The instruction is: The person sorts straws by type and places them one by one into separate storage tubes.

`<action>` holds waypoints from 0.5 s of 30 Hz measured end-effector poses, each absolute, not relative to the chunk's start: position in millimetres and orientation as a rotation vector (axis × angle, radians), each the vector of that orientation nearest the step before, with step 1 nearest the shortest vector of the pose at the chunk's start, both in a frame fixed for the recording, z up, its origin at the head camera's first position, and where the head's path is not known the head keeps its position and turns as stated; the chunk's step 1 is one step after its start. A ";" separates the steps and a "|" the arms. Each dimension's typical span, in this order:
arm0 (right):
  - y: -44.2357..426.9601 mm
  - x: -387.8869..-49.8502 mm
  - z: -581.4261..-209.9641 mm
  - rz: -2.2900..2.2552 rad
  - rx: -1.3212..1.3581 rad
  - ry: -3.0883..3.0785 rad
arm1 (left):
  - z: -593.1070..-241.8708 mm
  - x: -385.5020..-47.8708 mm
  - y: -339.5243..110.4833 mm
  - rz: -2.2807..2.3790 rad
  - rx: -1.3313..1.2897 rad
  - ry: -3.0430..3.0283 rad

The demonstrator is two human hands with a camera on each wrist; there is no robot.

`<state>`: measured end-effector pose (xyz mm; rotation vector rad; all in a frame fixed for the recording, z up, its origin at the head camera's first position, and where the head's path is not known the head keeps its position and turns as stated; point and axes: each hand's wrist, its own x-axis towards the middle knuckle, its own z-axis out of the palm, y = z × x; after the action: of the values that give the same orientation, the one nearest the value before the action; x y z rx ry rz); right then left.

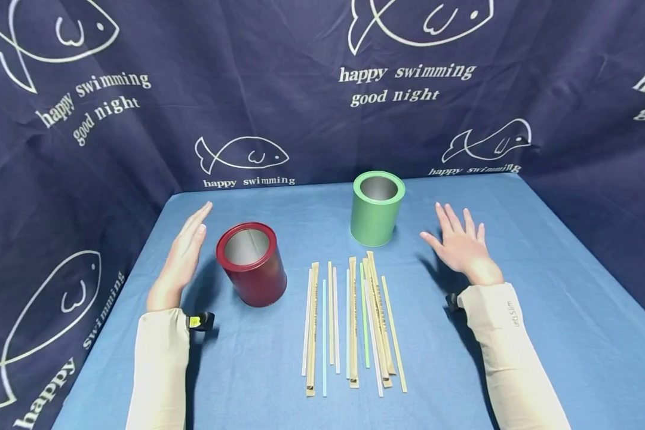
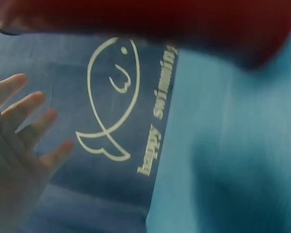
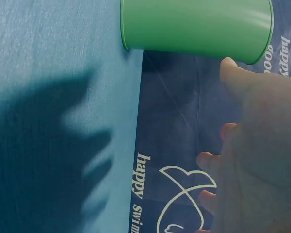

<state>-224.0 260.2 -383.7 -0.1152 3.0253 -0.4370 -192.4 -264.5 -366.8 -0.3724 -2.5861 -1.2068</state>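
1. My left hand is raised over the blue cloth, seen thumb-side on; its fingers are straight, and the left wrist view shows them spread apart, with nothing between them.
2. My right hand hangs above the cloth on the other side, back of the hand upward; its fingers and thumb are stretched wide apart and hold nothing; a hand-shaped shadow falls on the cloth beside it.
3. The red can stands upright just to the right of my left hand, apart from it; its grey inside shows through the round rim.
4. The green can stands upright farther back, between the red can and my right hand; my thumb points towards it, with a gap between them in the head view.
5. The straws lie in a loose row in front of the green can, lengthwise to me; some are in brown paper sleeves, others white, pale blue, yellowish or bright green; those at the right of the row lie closest together and partly overlap.
6. Behind the cloth hangs a navy curtain printed with white fish and lettering; pale sleeves cover both my forearms.
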 end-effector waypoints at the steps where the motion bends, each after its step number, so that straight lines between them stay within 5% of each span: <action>1: 260.6 -224.1 -384.2 -0.432 -0.112 3.017 | -367.1 -191.9 -263.5 -1.283 -0.397 -2.559; 15: 260.8 -225.7 -387.1 -0.432 -0.139 3.034 | -374.5 -192.9 -244.7 -1.910 -0.821 -2.125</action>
<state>-225.7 260.8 -387.1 -0.1392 3.0344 -0.4318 -192.9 -244.7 -374.5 -0.8205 -2.1254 -1.9103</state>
